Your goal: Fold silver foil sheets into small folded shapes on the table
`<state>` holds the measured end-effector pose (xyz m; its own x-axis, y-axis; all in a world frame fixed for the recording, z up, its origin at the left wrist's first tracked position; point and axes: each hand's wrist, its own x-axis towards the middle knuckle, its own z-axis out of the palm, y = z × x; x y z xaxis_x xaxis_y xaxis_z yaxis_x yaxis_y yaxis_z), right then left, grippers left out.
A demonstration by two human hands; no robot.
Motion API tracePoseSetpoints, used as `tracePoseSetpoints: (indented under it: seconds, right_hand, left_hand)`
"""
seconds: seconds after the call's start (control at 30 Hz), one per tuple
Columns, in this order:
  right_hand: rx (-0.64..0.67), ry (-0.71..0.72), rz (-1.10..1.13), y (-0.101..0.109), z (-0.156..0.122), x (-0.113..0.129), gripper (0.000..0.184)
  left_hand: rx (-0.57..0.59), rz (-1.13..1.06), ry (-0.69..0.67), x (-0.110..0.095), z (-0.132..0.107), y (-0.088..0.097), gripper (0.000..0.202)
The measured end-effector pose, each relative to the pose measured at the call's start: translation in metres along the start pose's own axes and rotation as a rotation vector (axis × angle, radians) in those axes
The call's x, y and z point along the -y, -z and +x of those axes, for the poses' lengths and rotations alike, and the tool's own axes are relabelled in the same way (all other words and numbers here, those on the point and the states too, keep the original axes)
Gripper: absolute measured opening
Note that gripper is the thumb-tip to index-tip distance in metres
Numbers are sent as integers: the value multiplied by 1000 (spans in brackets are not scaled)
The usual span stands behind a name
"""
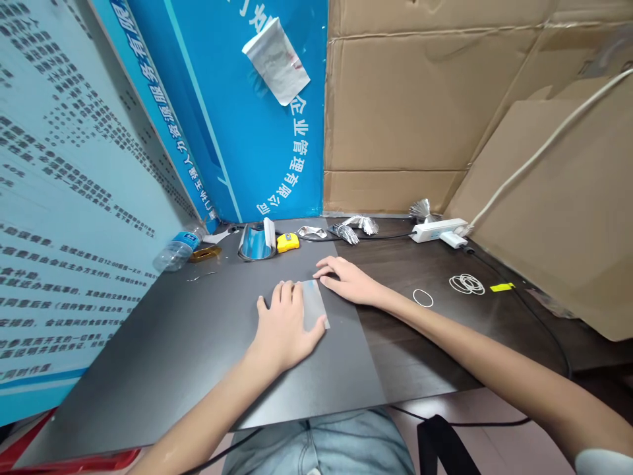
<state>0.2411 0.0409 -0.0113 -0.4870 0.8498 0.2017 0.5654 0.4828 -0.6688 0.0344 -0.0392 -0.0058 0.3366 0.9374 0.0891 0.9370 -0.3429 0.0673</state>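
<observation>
Cardboard and a blue panel are backing the bench, where a small pale sheet is lying partly under the left hand, which is spreading wide. The right hand is curling loosely by its far corner; whether it's pinching, I cannot tell. They seem to be flattening it; the next move is probably calling for steady left-hand pressure.

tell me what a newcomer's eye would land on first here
Probably the tall blue panel at the back, with white characters and a creased white paper on it. Next, the left hand, spread over a small translucent sheet mid-desk, and the right hand by its far right corner. Behind them, the yellow tape measure stands out.
</observation>
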Motion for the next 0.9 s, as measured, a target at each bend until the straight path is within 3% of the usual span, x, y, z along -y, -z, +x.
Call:
tracePoseSetpoints:
  seconds: [0.17, 0.37, 0.53, 0.63, 0.7, 0.8, 0.9]
  right_hand:
    - [77, -117, 35, 3, 15, 8, 40]
    - [86, -147, 66, 8, 20, 13, 13]
    - [104, -165, 320, 7, 11, 17, 13]
    - [85, -147, 351, 5, 3, 26, 12]
    - [23, -91, 343, 5, -1, 34, 10]
    - [-54, -22, 329, 6, -6, 45, 11]
    - [-111, 20, 300, 7, -9, 51, 10]
  left_hand:
    - [-72, -43, -15, 9, 4, -4, 88]
    - [-72, -226, -10, 27, 12, -9, 104]
    - [-61, -393, -14, 33, 17, -10, 97]
    - [-79, -514, 23, 33, 19, -7, 97]
    - [-76, -668, 37, 34, 20, -1, 86]
    - [-67, -897, -35, 34, 21, 11, 50]
    - [-132, -983, -115, 34, 21, 20, 36]
